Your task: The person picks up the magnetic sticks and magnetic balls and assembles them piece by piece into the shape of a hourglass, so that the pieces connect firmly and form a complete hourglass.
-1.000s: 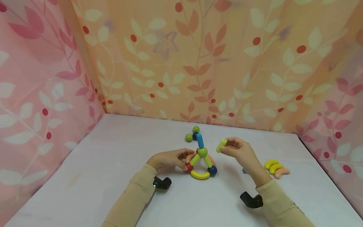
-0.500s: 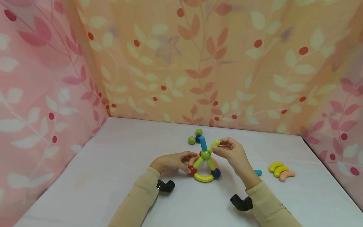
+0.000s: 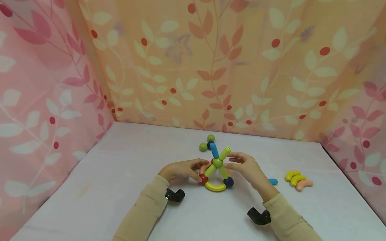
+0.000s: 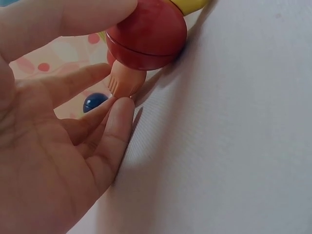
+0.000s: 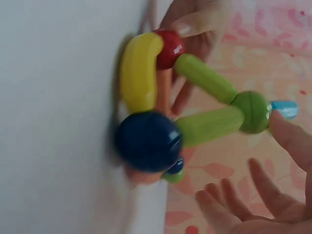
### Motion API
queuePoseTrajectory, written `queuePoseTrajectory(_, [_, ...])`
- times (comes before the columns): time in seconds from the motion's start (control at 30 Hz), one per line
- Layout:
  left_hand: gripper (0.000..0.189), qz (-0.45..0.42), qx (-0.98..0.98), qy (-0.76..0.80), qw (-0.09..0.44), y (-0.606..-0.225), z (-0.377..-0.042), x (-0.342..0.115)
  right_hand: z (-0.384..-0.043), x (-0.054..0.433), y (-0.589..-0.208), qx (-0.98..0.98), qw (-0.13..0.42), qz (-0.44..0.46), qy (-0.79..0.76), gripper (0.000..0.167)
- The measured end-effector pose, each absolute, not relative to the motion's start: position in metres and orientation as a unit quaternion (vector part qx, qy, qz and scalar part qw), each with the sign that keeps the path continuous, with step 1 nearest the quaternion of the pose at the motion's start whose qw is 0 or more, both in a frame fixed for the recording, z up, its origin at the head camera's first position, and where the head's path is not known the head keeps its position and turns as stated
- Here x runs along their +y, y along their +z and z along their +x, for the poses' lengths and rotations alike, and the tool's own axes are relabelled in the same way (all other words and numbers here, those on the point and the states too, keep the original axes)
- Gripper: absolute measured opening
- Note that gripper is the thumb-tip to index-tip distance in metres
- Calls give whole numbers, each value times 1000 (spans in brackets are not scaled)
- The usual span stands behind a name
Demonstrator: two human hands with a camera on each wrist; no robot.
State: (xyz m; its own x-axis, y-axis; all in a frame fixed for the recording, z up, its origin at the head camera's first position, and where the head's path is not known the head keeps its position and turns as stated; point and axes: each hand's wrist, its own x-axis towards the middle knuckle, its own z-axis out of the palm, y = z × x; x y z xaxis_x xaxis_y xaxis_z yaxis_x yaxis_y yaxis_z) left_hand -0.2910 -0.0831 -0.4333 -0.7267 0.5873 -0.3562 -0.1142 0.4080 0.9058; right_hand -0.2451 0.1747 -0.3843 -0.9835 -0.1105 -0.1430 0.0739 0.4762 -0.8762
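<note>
A ball-and-rod toy structure stands on the table, joined by a green ball (image 3: pixel 217 163) at its top. Below are a red ball (image 3: pixel 203 179), a dark blue ball (image 3: pixel 228 182) and a yellow curved rod (image 3: pixel 215 187). A blue rod (image 3: pixel 214 150) and a light green rod (image 3: pixel 225 153) rise from the green ball. My left hand (image 3: pixel 184 170) holds the structure's left side, thumb on the red ball and fingertips against an orange curved rod (image 4: pixel 127 80). My right hand (image 3: pixel 245 167) is beside the green ball, fingers spread and holding nothing; its thumb (image 5: pixel 287 136) lies close to that ball.
Behind the structure lie two green balls (image 3: pixel 203 146) and a dark blue ball (image 3: pixel 209 145). Two yellow curved rods (image 3: pixel 292 175) and an orange one (image 3: pixel 305 184) lie at right. A loose blue rod (image 3: pixel 272 181) is partly hidden by the right wrist. Patterned curtains (image 3: pixel 193 67) surround the table.
My right hand brought the light green rod leftward to the green ball and let go; the rod now stands there. The left hand keeps its hold on the structure.
</note>
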Motion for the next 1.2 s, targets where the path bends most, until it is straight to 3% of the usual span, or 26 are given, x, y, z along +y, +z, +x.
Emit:
queuePoseTrajectory(0.17, [75,144,781,512,326,-431,-293,-81,-247,185,-397,874,178,-17,-451,66])
queuePoseTrajectory(0.47, [80,139,796,490,326,-421,-291,-88,-264,185,-404,864,209,-54,-454,55])
queuePoseTrajectory(0.77, [87,131,810,476,315,-424,-287,-82,-328,183,-401,856,151,-26,-494,54])
queuePoseTrajectory(1.2, [81,139,803,486,314,-428,-287,-79,-362,163,-417,839,185,-108,-500,58])
